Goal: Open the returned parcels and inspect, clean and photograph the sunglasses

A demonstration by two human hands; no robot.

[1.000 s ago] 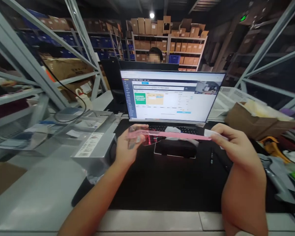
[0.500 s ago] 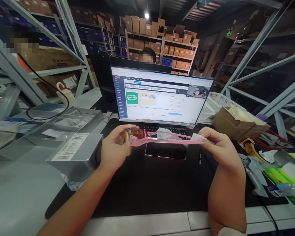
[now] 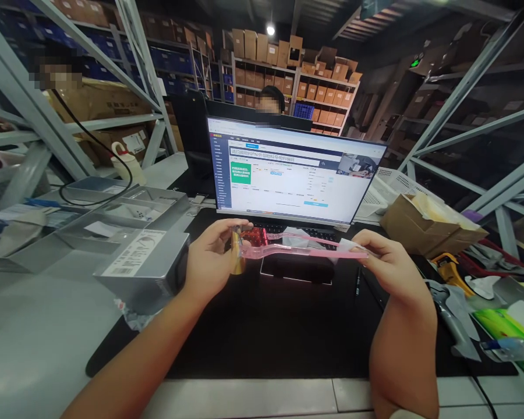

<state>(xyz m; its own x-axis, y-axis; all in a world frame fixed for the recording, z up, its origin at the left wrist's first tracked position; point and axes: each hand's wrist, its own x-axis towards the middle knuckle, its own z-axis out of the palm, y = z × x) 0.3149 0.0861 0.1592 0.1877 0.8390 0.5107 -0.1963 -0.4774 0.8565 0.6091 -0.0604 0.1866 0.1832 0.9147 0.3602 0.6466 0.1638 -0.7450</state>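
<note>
A pink see-through plastic bag (image 3: 297, 251) is stretched level between my two hands, above a black mat (image 3: 279, 331). My left hand (image 3: 212, 253) is closed on its left end, together with a shiny gold-yellow piece (image 3: 237, 259) whose kind I cannot make out. Red light falls on the part (image 3: 255, 237) beside the left fingers. At the other end, my right hand (image 3: 386, 256) pinches the bag near a white paper-like piece (image 3: 348, 245). Below the bag lies a black block-shaped object (image 3: 297, 270) with a bright edge line.
A monitor (image 3: 288, 169) stands behind the hands, a keyboard partly hidden at its foot. Grey bins (image 3: 144, 267) are on the left. A cardboard box (image 3: 423, 227), a handheld scanner (image 3: 452, 320) and a green packet (image 3: 506, 331) lie right. Two people are beyond the desk.
The whole view has shifted slightly, so things sit a little further right. Both hands keep their hold on the pink bag, and the gold-yellow piece has turned slightly.
</note>
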